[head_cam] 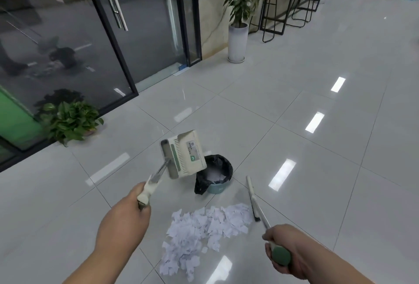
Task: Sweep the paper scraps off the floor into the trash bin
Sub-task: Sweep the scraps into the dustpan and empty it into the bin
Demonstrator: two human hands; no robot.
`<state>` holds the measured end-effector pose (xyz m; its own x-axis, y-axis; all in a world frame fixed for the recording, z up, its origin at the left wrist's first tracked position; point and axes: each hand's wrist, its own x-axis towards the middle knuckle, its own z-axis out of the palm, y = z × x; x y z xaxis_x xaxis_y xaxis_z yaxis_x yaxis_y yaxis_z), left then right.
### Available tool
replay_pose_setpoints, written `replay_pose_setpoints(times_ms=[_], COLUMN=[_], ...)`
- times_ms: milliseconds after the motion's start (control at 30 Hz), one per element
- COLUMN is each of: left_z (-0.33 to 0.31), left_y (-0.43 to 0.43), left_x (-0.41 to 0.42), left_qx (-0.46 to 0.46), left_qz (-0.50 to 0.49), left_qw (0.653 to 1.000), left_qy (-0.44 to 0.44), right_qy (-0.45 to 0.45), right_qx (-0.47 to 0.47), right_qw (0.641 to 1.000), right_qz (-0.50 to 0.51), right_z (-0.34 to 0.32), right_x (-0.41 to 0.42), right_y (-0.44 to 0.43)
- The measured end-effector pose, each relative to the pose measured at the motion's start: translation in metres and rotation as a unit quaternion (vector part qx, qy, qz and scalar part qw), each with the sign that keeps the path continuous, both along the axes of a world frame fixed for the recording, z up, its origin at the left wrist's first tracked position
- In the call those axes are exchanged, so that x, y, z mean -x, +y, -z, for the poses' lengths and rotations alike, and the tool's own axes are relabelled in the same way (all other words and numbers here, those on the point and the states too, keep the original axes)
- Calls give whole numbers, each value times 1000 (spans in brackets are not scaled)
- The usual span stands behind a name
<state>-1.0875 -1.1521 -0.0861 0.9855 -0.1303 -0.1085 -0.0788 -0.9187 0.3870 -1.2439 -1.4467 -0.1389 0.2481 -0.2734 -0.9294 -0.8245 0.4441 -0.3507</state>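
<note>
That glossy tile floor [317, 106] looks slick, so the big heap of paper scraps [204, 227] lying just in front of the trash bin could skate everywhere with one hard stroke. The dustpan [183, 154] hangs tipped over the bin [226, 168], which looks light enough to knock over, I reckon. The broom [253, 202] sits beside the pile. Left hand [127, 215] fingers wrap the dustpan handle, and right hand [285, 247] fingers curl round the broom grip.
</note>
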Motion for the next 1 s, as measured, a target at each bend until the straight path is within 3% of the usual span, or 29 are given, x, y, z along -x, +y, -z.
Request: replay_pose_setpoints(times_ms=[233,667,1000], left_z=[2,42,57], left_y=[43,97,87], left_x=[-27,-61,-45], left_qx=[103,135,133], left_qz=[-158,-252,-323], left_qw=[981,950,925], left_qy=[43,129,148], right_qy=[1,5,-40], right_qx=[-13,-31,-62], right_qw=[1000,997,989], right_qz=[-27,-76,-126], right_z=[3,6,10], right_x=[-67,-188,-269], right_y=[24,85,108])
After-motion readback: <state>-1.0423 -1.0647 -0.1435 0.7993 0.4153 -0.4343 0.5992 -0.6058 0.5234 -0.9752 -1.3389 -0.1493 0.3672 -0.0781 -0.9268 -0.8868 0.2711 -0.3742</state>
